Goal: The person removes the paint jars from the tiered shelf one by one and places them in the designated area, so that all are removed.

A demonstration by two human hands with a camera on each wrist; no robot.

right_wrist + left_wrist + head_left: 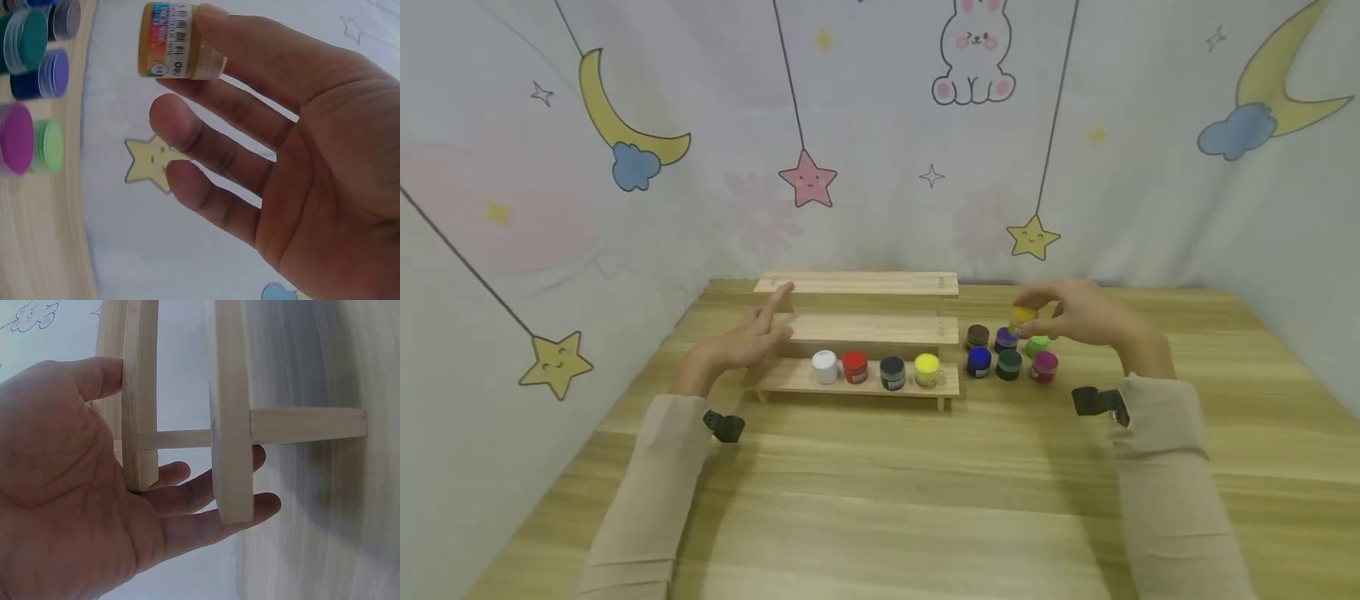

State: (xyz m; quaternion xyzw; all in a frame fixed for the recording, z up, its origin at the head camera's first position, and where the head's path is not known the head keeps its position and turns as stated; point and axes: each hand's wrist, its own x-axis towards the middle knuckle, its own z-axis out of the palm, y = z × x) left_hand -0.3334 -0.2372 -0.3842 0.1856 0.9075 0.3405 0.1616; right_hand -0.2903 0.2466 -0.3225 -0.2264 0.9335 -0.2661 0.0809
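Observation:
A three-step wooden rack (880, 327) stands at the back of the table. On its lowest step are a white (824, 367), a red (855, 367), a black (892, 372) and a yellow paint jar (927, 370). My left hand (741, 337) is at the rack's left end, fingers spread; in the left wrist view its thumb touches a board's edge and its fingers extend, partly hidden, behind the boards. My right hand (1078, 312) pinches a dark-yellow paint jar (172, 44) between thumb and index finger, above other jars; the remaining fingers are bent loosely.
Right of the rack, several paint jars stand grouped on the table (880, 508): brown (977, 337), purple (1006, 340), blue (979, 362), dark green (1009, 364), light green (1039, 346) and magenta (1044, 367). A printed curtain (880, 125) hangs behind the table.

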